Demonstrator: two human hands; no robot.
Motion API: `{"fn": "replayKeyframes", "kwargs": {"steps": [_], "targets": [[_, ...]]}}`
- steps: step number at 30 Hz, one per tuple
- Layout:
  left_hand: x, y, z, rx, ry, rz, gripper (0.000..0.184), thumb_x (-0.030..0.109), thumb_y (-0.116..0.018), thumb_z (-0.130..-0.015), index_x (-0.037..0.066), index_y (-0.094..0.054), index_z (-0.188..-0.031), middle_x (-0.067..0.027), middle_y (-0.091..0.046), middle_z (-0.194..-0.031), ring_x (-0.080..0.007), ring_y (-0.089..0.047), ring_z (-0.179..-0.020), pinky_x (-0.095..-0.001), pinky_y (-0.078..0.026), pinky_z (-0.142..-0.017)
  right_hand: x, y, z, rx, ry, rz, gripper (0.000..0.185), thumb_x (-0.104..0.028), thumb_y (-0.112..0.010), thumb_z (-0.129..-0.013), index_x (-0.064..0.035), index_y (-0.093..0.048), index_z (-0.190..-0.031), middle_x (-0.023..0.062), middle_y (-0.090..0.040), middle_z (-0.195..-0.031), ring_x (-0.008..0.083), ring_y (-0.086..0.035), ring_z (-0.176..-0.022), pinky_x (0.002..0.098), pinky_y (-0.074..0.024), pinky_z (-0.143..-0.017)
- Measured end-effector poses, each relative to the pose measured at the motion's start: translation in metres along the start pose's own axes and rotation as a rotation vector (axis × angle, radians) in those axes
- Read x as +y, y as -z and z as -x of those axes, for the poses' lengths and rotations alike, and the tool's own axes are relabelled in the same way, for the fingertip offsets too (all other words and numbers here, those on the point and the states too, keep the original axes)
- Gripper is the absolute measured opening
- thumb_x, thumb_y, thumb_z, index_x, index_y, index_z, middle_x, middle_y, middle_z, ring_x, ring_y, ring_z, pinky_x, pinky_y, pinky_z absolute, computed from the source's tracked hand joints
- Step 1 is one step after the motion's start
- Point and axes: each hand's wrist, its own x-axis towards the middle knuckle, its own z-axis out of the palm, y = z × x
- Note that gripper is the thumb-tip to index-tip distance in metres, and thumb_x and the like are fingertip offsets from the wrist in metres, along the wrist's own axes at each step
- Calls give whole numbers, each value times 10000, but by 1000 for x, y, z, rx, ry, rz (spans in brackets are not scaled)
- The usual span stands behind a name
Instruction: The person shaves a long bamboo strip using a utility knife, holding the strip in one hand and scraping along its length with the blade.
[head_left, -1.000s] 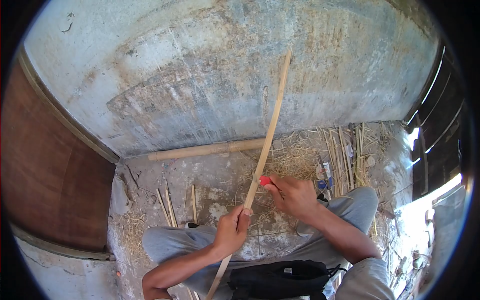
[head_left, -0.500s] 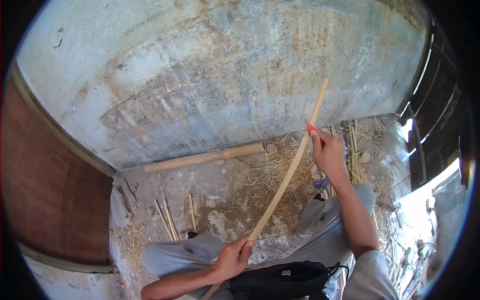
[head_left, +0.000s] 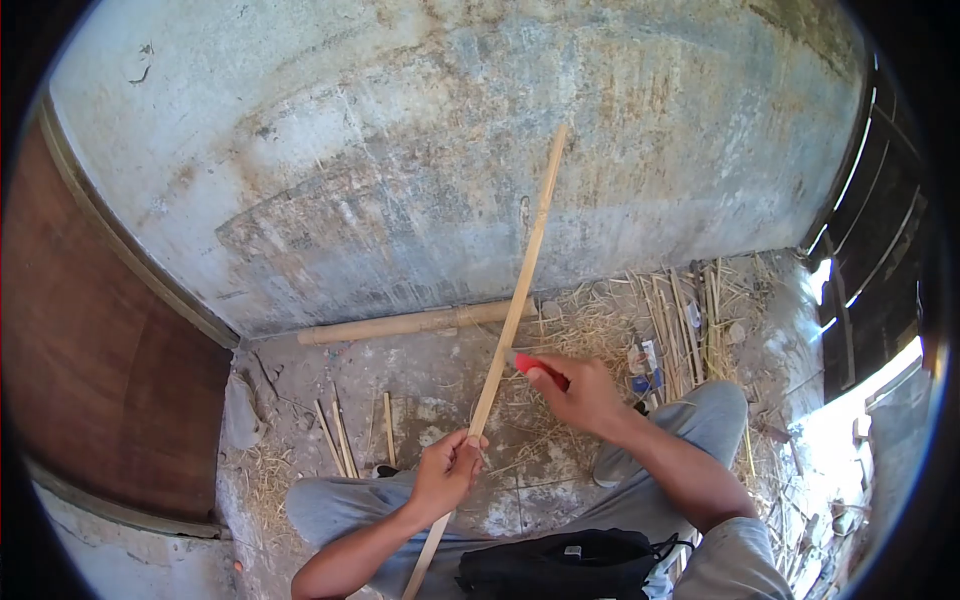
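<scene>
Fingers of the left hand [head_left: 447,472] are wrapped around the lower part of a split bamboo strip [head_left: 528,268], hiding a short stretch of it, while those of the right hand [head_left: 582,392] grip a red-handled knife [head_left: 525,364], its blade at the strip's right edge; whether it bites in, I can't tell. The strip sits in front of the seated person, between two knees in grey trousers [head_left: 690,415], and crosses in front of the right end of a bamboo pole [head_left: 400,328] lying along the stained wall [head_left: 380,180]. Curled shavings [head_left: 575,335] litter the floor beyond the knife, with long sticks [head_left: 680,325] to their right and short sticks [head_left: 345,440] past the left knee. A black cloth item [head_left: 560,563] fills the lap, just beside the strip's lower end. Lengthwise, the strip runs from lower left up towards the wall, leaning right, bowed gently, its far end pointing up and away from the person.
</scene>
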Motion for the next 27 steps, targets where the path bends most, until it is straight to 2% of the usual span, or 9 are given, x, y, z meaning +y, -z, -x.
{"fn": "replayKeyframes", "kwargs": {"steps": [3,6,9,13,16,19,21,27], "targets": [[-9,1,-2,-26,-100,-82,240,229,-436,-1056,27,-565,-1067,29,-470,-667,-27,-405,-503,-204,-349,-427,-6,-2,4,-123,-17,15,285,-307,-623,-935,-64,-710,-1055,161,-660,-703,325,-645,-581,407,-494,-531],[-11,0,-3,-29,-122,-118,238,226,-438,-1056,25,-565,-1069,27,-471,-664,-30,-408,-502,-205,-352,-428,-6,-4,6,-90,67,5,236,-245,-647,-924,-30,-697,-1009,162,-620,-669,281,-601,-531,368,-464,-509],[-6,-2,-3,-23,-116,-88,240,227,-440,-1055,23,-565,-1070,24,-475,-663,-29,-409,-499,-205,-358,-429,-3,-4,7,-106,134,72,231,-247,-647,-925,-34,-698,-997,157,-615,-653,297,-599,-521,378,-466,-502],[4,-3,-3,-43,22,37,271,256,-418,-1062,21,-553,-1053,17,-436,-648,-46,-374,-474,-219,-329,-411,-9,-3,8,-80,131,56,222,-245,-648,-924,-35,-698,-975,151,-611,-637,304,-604,-516,382,-466,-491],[10,-1,-3,-78,115,153,298,281,-388,-1069,26,-541,-1047,16,-402,-636,-57,-342,-455,-227,-300,-399,-13,-1,9,-170,63,70,259,-303,-628,-932,-49,-681,-941,149,-646,-680,348,-635,-581,430,-494,-523],[11,-1,-5,-87,156,217,313,298,-366,-1074,32,-530,-1051,15,-384,-627,-60,-322,-444,-230,-283,-393,-8,-7,14,-148,120,46,248,-296,-636,-927,-52,-677,-913,146,-642,-669,341,-634,-563,430,-489,-510],[12,-2,-5,-81,171,236,317,304,-360,-1074,35,-527,-1055,15,-382,-623,-59,-317,-441,-229,-281,-391,-5,-10,15,-169,202,28,224,-239,-661,-913,-21,-697,-951,142,-618,-625,297,-614,-511,383,-471,-478],[10,-1,-4,-87,179,250,304,317,-367,-1072,56,-504,-1000,19,-353,-600,-58,-306,-435,-227,-249,-379,-12,-10,17,-131,234,123,208,-245,-679,-898,-39,-693,-925,117,-633,-638,282,-617,-499,382,-470,-455]]}}
